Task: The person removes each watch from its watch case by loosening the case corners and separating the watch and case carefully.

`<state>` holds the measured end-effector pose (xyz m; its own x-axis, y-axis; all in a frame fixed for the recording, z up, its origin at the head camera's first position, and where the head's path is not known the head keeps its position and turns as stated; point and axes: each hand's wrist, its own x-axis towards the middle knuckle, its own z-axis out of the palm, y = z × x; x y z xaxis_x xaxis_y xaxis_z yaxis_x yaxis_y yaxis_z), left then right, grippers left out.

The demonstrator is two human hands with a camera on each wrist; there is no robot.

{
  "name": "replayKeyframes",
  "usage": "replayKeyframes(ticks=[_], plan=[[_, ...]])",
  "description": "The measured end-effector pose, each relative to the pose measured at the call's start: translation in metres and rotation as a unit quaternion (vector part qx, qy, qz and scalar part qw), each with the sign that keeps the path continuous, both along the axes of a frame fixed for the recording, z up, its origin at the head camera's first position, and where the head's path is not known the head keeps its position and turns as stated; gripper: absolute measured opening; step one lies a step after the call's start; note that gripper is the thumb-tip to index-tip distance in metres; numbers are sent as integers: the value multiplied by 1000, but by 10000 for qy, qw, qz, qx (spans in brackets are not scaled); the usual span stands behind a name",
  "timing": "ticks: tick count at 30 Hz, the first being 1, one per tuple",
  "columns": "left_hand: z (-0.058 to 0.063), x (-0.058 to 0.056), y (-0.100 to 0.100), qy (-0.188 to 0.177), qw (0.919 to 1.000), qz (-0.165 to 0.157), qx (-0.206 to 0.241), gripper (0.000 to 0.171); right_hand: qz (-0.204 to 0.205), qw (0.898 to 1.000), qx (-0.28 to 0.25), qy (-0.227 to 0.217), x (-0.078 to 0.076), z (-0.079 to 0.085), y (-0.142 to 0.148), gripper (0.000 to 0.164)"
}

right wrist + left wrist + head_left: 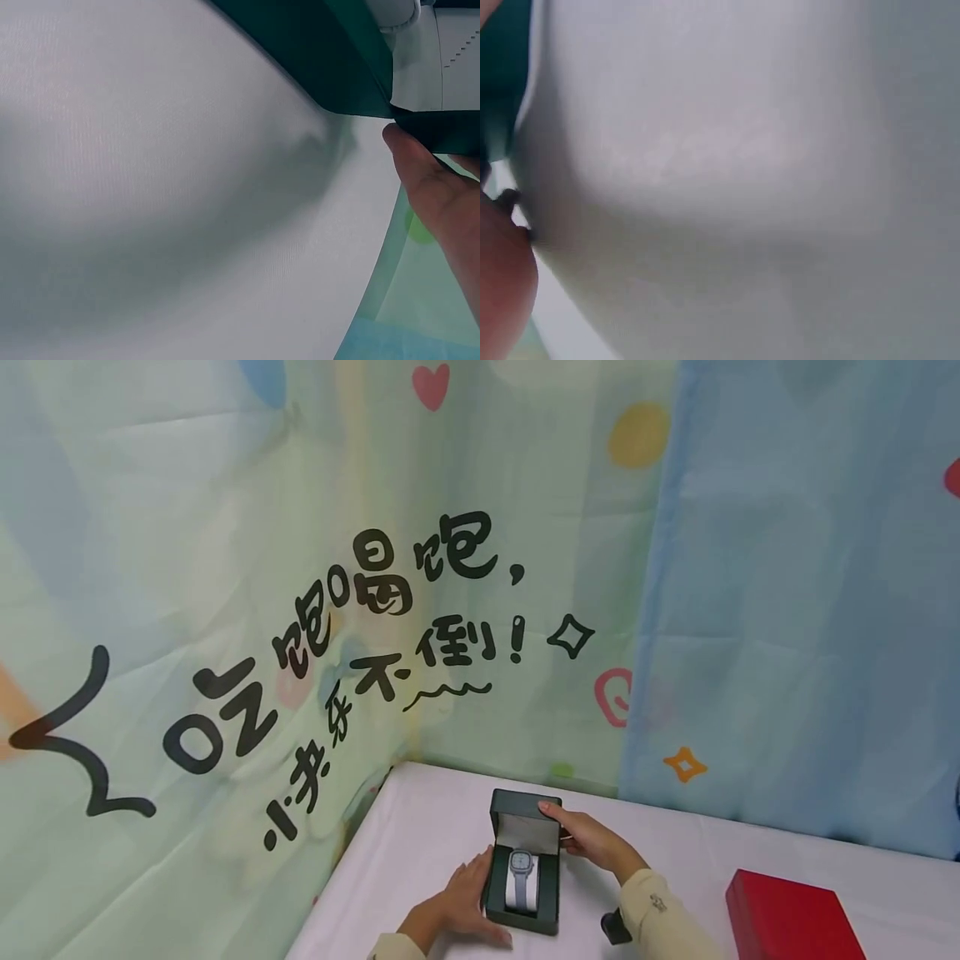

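Observation:
In the head view a dark green watch box (550, 881) lies on the white table with its lid (517, 800) raised at the far end. A wristwatch (521, 862) with a grey-blue strap sits inside, wrapped round a white cushion (532, 885). My right hand (596, 841) pinches the lid's right edge, thumb on its top. Along the box's left side my left hand (468, 897) rests with fingers fairly straight and thumb near the front corner. The right wrist view shows the lid (442, 131) between my right thumb and fingers; the left wrist view catches only part of my left hand (506, 277).
A red box (795, 914) stands on the table at the right. Beside my right sleeve lies a small black object (617, 928), partly covered by it. Printed curtains (525, 710) hang close behind the table (442, 810) and along its left edge.

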<state>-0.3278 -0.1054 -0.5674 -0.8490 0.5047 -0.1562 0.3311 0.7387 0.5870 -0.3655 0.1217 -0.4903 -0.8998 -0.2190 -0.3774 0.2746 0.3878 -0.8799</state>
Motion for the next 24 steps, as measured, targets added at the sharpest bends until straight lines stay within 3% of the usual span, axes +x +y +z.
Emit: replayKeyframes(ticks=[6,10,17,21,24], plan=[[8,-1,6,692,9958,29,598,100,20,10000,9,55,-5,1,9,78],[9,-6,13,1096,9932,-64,384,94,36,10000,23,38,-5,1,8,80],[13,-7,13,717,9974,-17,15,95,191,9998,-29,33,-4,1,-2,80],[12,-8,13,676,9977,42,62,92,204,9998,-23,64,-5,1,-2,80],[10,-10,18,860,9962,-23,148,87,96,10000,14,12,-3,0,2,80]])
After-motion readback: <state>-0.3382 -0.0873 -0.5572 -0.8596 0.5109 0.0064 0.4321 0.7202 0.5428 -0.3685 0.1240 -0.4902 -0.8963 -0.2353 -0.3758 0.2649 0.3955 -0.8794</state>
